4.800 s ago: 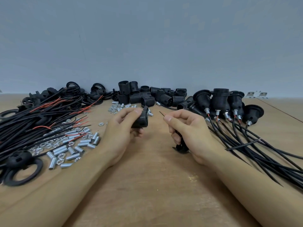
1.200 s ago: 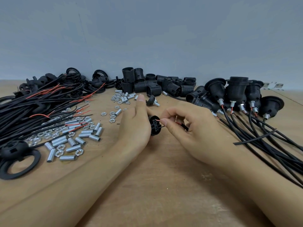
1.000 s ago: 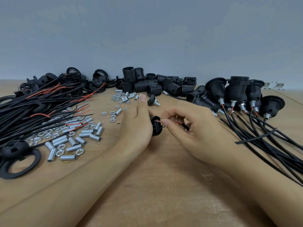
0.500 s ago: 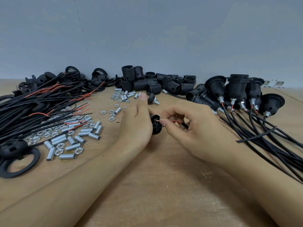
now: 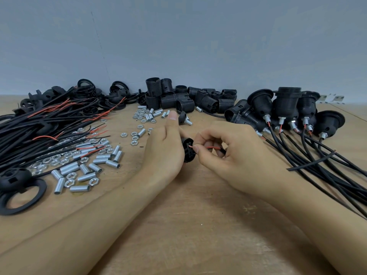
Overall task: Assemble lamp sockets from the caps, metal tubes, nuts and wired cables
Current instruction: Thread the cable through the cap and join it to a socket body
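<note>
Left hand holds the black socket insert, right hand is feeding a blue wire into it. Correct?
Not quite: the wire is red, not blue, as the head view shows. The rest stands: the left hand holds the black socket insert and the right hand pinches the wire at its face.

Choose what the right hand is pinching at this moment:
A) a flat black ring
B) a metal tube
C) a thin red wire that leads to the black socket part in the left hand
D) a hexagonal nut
C: the right hand pinches the thin red wire between thumb and forefinger, and its tip meets the black socket part that the left hand holds.
</note>
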Available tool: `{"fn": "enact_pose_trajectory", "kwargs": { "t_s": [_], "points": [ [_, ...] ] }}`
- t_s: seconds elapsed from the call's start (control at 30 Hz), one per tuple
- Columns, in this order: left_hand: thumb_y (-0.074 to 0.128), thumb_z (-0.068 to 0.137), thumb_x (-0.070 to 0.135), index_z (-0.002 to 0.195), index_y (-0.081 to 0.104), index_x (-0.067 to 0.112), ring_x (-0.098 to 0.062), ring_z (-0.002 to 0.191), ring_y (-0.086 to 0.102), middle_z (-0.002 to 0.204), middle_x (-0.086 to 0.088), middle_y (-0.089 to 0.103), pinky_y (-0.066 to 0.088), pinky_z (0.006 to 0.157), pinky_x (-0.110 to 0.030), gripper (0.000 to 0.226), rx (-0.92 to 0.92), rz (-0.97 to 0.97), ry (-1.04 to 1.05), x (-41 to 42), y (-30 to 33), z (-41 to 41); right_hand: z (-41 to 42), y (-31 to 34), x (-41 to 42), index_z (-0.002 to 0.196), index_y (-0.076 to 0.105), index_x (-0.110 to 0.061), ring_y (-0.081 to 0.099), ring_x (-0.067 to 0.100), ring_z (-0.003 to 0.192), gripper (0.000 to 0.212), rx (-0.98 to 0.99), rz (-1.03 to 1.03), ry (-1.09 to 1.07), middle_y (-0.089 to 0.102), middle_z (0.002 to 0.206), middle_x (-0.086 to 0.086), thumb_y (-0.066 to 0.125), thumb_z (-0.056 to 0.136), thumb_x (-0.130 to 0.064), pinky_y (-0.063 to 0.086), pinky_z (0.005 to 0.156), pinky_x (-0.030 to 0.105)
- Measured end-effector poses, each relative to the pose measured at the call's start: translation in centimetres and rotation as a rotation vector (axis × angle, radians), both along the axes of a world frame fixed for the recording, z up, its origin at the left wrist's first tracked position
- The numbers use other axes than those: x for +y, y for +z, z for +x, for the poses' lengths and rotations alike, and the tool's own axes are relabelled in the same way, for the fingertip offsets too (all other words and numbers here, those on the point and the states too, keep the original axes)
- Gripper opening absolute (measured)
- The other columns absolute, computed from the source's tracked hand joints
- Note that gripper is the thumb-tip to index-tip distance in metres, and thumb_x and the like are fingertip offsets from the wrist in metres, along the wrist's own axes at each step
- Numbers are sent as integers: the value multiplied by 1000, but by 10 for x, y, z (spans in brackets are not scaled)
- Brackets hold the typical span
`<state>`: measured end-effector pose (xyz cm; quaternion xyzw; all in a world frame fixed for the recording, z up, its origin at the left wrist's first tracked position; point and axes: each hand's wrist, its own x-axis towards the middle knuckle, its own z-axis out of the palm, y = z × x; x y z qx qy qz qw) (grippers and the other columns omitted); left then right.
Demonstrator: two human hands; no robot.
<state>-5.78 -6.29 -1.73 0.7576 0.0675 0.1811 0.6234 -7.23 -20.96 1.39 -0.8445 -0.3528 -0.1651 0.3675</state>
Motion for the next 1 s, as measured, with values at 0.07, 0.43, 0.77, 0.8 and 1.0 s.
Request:
{"fn": "enact_pose_trajectory", "kwargs": {
  "t_s": [0.07, 0.43, 0.77, 0.8, 1.0],
  "points": [
    [27, 104, 52, 54, 62, 21, -17, 60, 58, 49, 6, 58, 55, 78, -51, 69, -3, 0, -3, 0, 0, 0, 0, 0, 0, 77, 69, -11, 52, 11, 67, 9, 13, 7, 0, 63, 69, -3, 69, 84, -4, 39, 59, 14],
    [27, 108, 39, 56, 49, 6, -15, 50, 46, 46, -1, 48, 34, 51, -28, 65, -236, 366, 41, 4, 1, -6, -1, -4, 0, 78, 69, -15, 46, 9, 58, 11, 182, 38, 26, 61, 68, 4, 67, 88, -10, 43, 58, 24],
    [28, 108, 41, 64, 66, 13, -2, 55, 54, 52, 9, 60, 38, 55, -17, 65, -178, 231, 2, 7, -4, 0, 2, -2, 1, 77, 69, -7, 35, 2, 44, 17, 452, 150, 70, 50, 55, -8, 63, 93, -11, 30, 44, 13],
    [28, 108, 41, 64, 66, 13, -2, 55, 54, 53, 8, 61, 37, 54, -16, 65, -182, 237, 0, 7, -4, 0, 3, -2, 0, 77, 68, -5, 33, 2, 42, 18, 461, 156, 73, 47, 52, -11, 63, 93, -11, 28, 43, 12],
    [29, 109, 36, 51, 59, 24, -2, 49, 50, 44, 16, 53, 31, 51, -14, 66, -248, 309, -31, 7, -2, -4, 4, 0, -2, 80, 67, 0, 28, 3, 38, 19, 583, 149, 82, 40, 47, -13, 61, 94, -10, 25, 39, 11]
  ]
}}
